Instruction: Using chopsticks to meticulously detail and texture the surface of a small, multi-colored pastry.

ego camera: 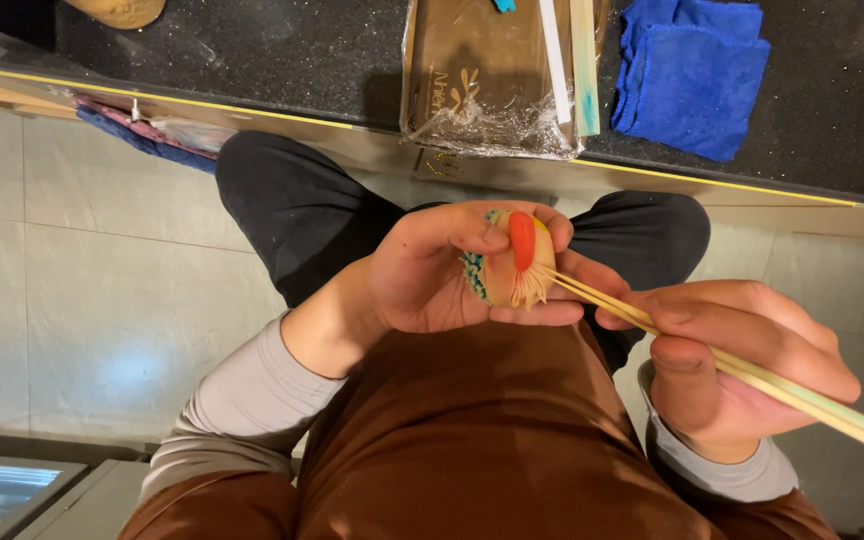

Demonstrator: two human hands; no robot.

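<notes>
Pale floor tiles [102, 250] are filling the left of the view, and a dark speckled worktop [282, 50] is running along the top, with a yellow strip marking its near edge. Near the middle of that edge a brown tray wrapped in clear film [472, 80] is sitting with two pale sticks [570, 60] lying across it, and a folded blue cloth [692, 70] is resting just beside it toward the right end. Below, the person is sitting with dark trouser knees and a brown apron showing. The left hand [422, 275] is curling closed around a small tan dough figure [517, 265] with a red strip on top and teal dots along one side; thumb and fingertips are pinching it from above and below, so it is sitting off the worktop, over the lap. The right hand [742, 350] is closing on a thin pale stick tool [752, 375], whose tip is touching the fringed lower edge of the figure, right beside the left fingertips. Judging from this, too firm a push could be tearing the fine fringe or denting the soft body, and a tighter pinch could be smearing the red strip; a slip could also be jabbing the left fingers.
</notes>
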